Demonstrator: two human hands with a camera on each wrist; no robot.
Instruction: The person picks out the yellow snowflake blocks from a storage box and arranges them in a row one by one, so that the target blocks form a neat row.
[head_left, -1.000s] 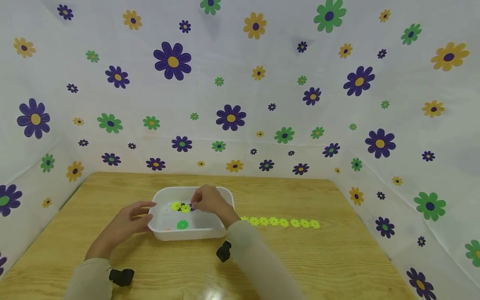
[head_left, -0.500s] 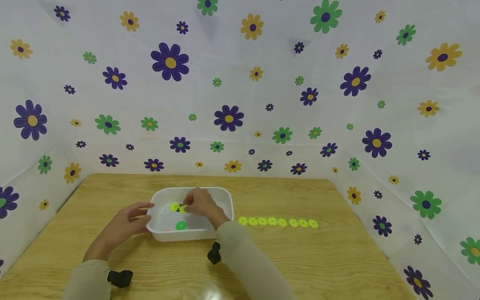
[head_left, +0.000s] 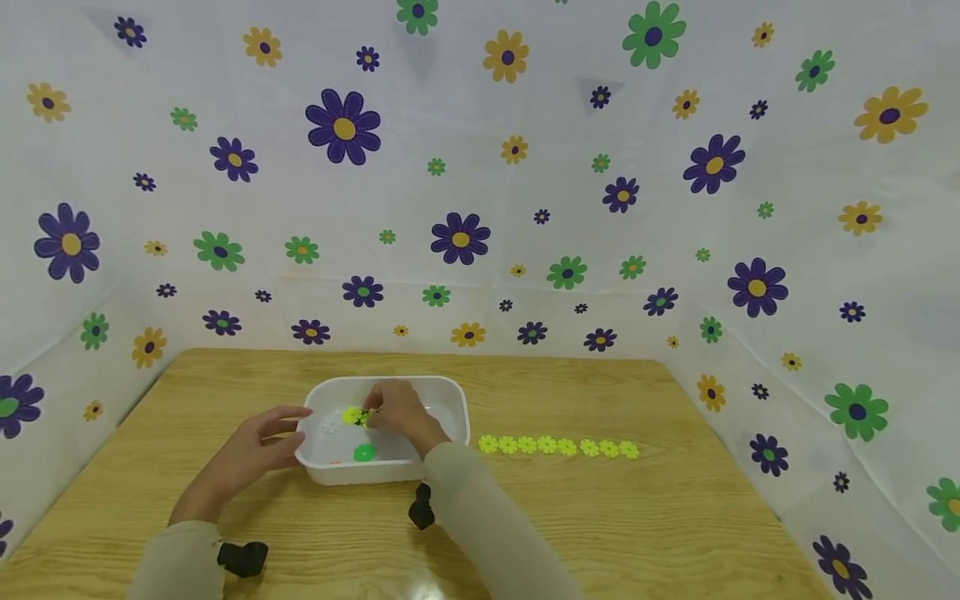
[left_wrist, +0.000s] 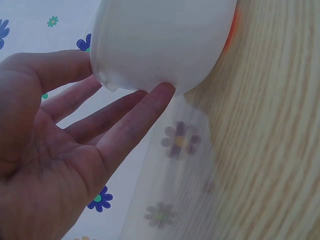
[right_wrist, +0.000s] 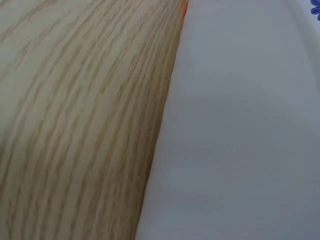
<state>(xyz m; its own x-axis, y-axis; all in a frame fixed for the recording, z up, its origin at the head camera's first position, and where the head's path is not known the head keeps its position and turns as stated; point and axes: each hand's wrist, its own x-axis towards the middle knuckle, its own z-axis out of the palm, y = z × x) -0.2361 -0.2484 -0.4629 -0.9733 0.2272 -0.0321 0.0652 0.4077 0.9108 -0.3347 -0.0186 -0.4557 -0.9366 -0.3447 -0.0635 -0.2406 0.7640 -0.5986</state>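
A white plastic tub (head_left: 382, 473) sits on the table with small flower-shaped plastic discs inside. My left hand (head_left: 258, 446) touches the tub's left end, thumb at the rim and fairly straight fingers against the outer wall, as the left wrist view shows. Inside the tub, my right hand (head_left: 401, 415) has its curled fingertips together at a yellow flower disc (head_left: 366, 420), partly covering it. Another yellow disc (head_left: 352, 415) and a dark piece lie beside it. A green disc (head_left: 364, 452) is near the front wall, and pale clear pieces (head_left: 330, 427) lie toward the left.
Several yellow flower discs (head_left: 547, 444) lie in a row on the wooden table (head_left: 600, 525), right of the tub. Part of an orange-red piece (head_left: 337, 462) shows behind the tub's front wall. A flower-printed white cloth (head_left: 480, 183) encloses the back and sides.
My right hand has shifted left inside the tub, from a purple piece to the yellow discs, and then stayed about there. My left hand has kept its place on the tub.
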